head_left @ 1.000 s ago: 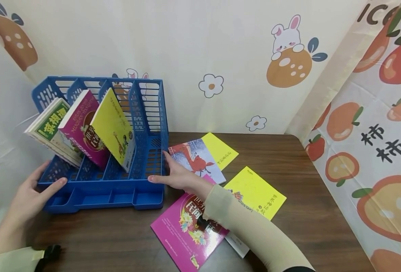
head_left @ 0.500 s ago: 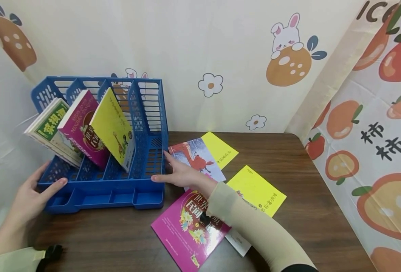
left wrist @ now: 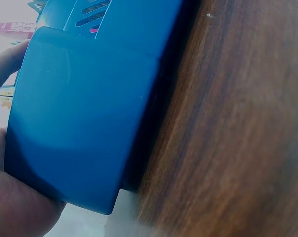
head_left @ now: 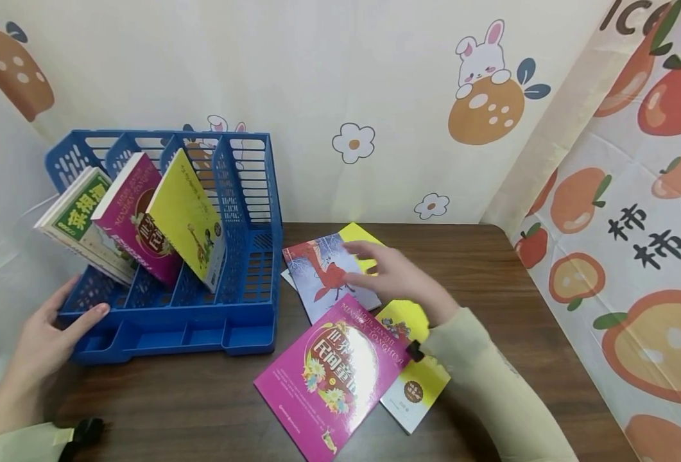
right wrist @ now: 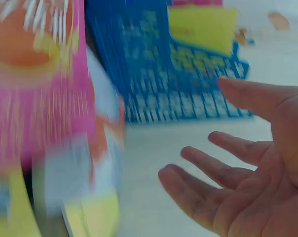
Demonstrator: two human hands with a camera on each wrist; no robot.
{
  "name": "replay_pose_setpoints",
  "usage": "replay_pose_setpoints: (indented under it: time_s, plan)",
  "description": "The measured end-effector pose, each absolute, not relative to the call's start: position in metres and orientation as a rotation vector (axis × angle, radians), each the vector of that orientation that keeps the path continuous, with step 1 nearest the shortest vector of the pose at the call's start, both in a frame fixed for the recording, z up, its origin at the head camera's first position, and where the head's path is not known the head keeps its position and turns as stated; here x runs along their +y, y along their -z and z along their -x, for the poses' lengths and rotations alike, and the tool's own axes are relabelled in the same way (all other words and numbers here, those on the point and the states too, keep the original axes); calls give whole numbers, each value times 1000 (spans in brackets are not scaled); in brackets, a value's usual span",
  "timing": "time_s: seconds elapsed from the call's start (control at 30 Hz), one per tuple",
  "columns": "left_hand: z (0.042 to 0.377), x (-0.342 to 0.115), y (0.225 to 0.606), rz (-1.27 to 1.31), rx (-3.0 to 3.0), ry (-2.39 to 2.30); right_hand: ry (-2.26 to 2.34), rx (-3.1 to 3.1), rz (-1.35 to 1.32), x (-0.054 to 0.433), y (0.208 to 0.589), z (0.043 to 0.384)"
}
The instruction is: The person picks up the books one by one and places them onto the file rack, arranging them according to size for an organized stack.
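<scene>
My left hand [head_left: 42, 343] holds the near left corner of a blue plastic book rack [head_left: 169, 332], thumb along its front edge. The left wrist view has the rack's blue end [left wrist: 85, 113] between thumb and fingers. Three of its slots hold leaning books: green-and-white ones [head_left: 88, 218], a magenta one [head_left: 138, 221] and a yellow one [head_left: 187, 221]. My right hand [head_left: 395, 279], fingers spread and holding nothing, hovers over a book with a red deer cover [head_left: 328, 273]. In the right wrist view its fingers [right wrist: 188, 195] stand apart, the books blurred behind.
A magenta book [head_left: 334, 378] lies on the brown table [head_left: 172, 410], overlapping a yellow-and-white book [head_left: 418, 391]. Another yellow book [head_left: 352, 231] shows behind the deer cover. A patterned curtain [head_left: 317, 64] hangs at the back, with fruit-print cloth [head_left: 623, 256] on the right.
My right hand has left the rack's right side and moved right, over the loose books. My left hand stays at the rack's corner. The head view has shifted slightly.
</scene>
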State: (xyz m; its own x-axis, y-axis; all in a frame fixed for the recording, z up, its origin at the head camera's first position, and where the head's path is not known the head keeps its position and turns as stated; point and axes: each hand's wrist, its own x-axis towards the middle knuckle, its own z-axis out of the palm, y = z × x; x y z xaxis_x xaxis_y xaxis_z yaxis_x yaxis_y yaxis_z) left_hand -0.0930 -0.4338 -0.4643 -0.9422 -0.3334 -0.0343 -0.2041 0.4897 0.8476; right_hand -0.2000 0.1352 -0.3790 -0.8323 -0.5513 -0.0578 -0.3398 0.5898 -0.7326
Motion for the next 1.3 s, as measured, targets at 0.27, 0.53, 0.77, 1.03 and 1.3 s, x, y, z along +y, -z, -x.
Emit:
replay_pose_setpoints:
  time_s: [0.27, 0.53, 0.77, 1.03, 1.3]
  plan:
    - [93, -431, 462, -494, -2588, 1440, 892, 2717, 440, 222, 368, 182]
    - [93, -429, 459, -483, -2599, 1420, 749, 2776, 157, 256, 379, 163]
    - [92, -428, 457, -488, -2617, 1411, 492, 2853, 24, 262, 385, 152]
    - [93, -429, 458, -490, -2632, 1402, 443, 2773, -44, 267, 398, 149]
    - [95, -432, 462, -511, -2634, 1403, 463, 2650, -122, 264, 404, 144]
